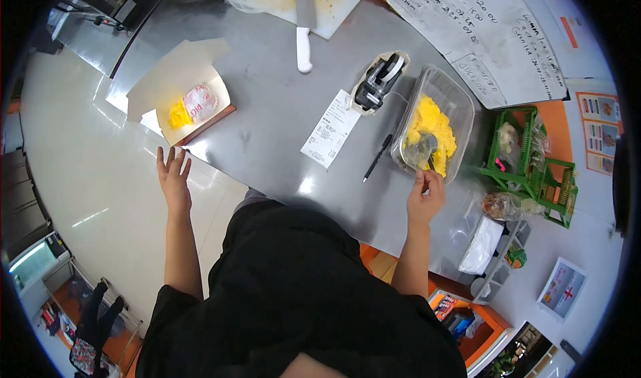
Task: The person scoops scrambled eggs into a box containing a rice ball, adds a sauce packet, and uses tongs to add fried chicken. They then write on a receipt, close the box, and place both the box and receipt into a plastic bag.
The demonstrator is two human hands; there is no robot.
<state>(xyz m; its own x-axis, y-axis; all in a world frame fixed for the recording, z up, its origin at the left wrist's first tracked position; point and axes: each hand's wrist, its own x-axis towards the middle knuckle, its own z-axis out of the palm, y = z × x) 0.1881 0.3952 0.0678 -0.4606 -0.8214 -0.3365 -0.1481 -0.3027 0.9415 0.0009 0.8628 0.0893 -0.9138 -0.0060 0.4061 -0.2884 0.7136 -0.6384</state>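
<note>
My right hand (425, 195) pinches the dark handle of a spoon (422, 150), whose bowl rests in yellow rice (435, 126). The rice lies heaped inside a clear plastic container (465, 126) on the right of the steel table. With fingers spread, my left hand (175, 181) is beside the near edge of an open cardboard box (160, 74) and holds nothing. Inside that box, a paper-wrapped item with red print (200, 103) sits against a small portion of yellow rice (179, 116).
A white-handled knife (304, 48) lies partly over a white cutting board (334, 8). Mid-table are a printed receipt (330, 130), a black pen (378, 158) and a black tape-dispenser-like device (379, 84). Green baskets (527, 154) and a handwritten whiteboard (481, 38) stand at the right.
</note>
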